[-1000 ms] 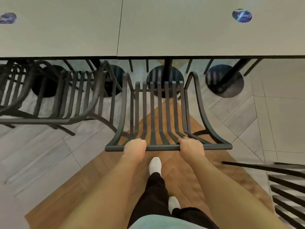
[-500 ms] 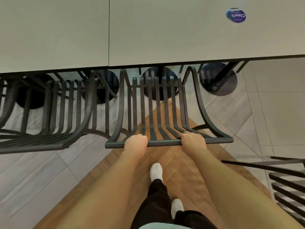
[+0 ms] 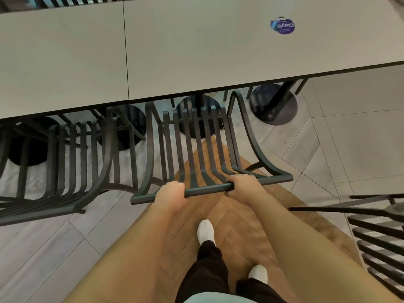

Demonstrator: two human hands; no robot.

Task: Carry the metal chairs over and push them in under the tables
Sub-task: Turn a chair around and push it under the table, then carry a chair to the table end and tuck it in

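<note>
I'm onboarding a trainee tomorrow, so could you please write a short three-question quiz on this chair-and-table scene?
1. True or false: both hands grip the top rail of the held chair.
2. Where does the neighbouring chair stand relative to it: A) on the person's left, B) on the person's right, C) on top of the table?
3. Fill in: a round ______ sticker lies on the table.

Key
1. True: left hand and right hand both close on the rail.
2. A.
3. Blue.
</note>
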